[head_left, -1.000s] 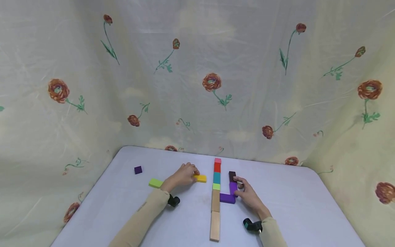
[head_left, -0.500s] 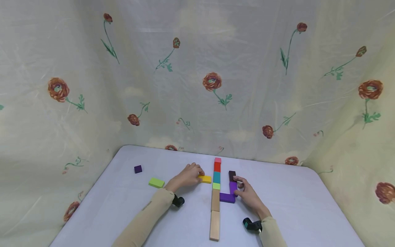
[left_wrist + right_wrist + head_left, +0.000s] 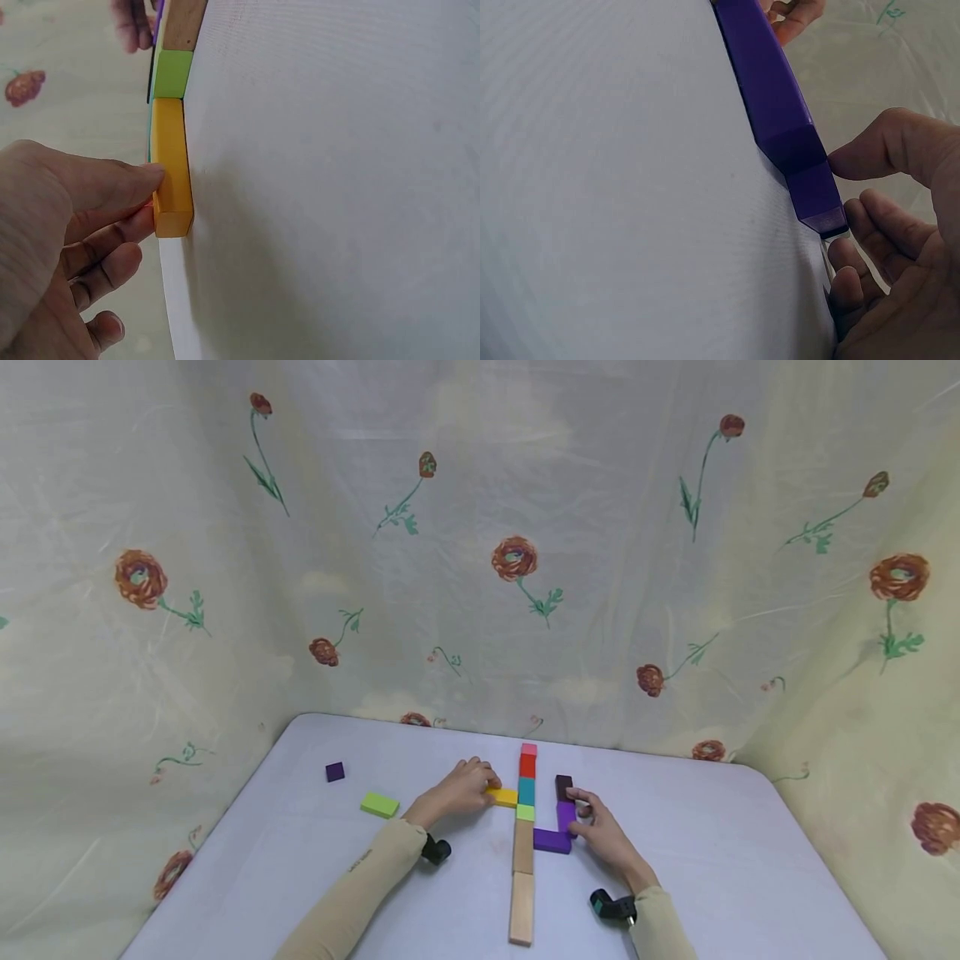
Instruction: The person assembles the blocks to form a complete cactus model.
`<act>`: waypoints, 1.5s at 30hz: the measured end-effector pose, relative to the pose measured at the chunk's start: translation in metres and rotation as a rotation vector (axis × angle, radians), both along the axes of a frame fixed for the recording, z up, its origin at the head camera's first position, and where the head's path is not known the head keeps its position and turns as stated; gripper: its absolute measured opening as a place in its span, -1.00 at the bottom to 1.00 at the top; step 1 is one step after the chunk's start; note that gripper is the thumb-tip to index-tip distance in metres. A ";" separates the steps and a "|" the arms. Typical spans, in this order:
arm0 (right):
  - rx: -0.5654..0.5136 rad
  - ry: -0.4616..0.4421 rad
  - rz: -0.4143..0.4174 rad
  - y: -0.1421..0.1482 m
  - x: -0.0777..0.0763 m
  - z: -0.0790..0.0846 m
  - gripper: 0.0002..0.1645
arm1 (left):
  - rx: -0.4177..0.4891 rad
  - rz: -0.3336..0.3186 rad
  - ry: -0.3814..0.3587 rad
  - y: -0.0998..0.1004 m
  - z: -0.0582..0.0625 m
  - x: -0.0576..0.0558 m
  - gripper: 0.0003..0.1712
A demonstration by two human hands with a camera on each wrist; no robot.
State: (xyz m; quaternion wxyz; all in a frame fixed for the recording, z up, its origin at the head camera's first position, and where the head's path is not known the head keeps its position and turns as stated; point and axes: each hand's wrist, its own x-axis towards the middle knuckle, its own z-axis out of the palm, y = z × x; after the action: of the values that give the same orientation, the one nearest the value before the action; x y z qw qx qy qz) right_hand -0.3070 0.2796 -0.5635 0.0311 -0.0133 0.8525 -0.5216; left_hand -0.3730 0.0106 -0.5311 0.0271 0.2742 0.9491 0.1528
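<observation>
In the head view my left hand (image 3: 456,790) pinches a yellow block (image 3: 506,797) between thumb and fingers. The far end of that block meets the left side of a straight row of blocks, level with the teal block (image 3: 527,791) and just above a small green block (image 3: 526,812). On the other side, the thumb and index finger of my right hand (image 3: 606,842) hold a purple block (image 3: 566,815) at its right side. This block lies between a dark block (image 3: 563,787) and a second purple block (image 3: 551,841), which reaches to the row.
A light-green block (image 3: 380,804) and a small dark purple cube (image 3: 335,772) lie on the left of the white table (image 3: 420,910). Two plain wooden blocks (image 3: 522,908) form the row's near end; red (image 3: 528,766) and pink (image 3: 529,749) blocks form its far end.
My left hand has moved right with the yellow block, bringing it from a gap to the row's left side. The right hand stays where it was.
</observation>
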 end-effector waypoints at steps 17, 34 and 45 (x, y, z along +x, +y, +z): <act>0.012 -0.004 -0.005 0.001 0.000 0.000 -0.27 | 0.014 0.058 -0.006 -0.007 0.009 0.007 -0.60; 0.014 0.009 0.001 0.000 0.000 0.000 -0.26 | 0.107 0.165 0.015 -0.078 0.027 0.048 -0.56; 0.018 0.018 0.011 -0.003 0.001 0.001 -0.24 | 0.054 0.488 0.159 -0.138 0.023 0.073 -0.36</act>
State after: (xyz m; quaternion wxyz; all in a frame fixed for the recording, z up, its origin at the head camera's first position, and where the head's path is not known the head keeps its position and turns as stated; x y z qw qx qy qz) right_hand -0.3064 0.2769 -0.5629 0.0265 -0.0225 0.8574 -0.5135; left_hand -0.3000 -0.1272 -0.5077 -0.0927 0.0487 0.9819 0.1579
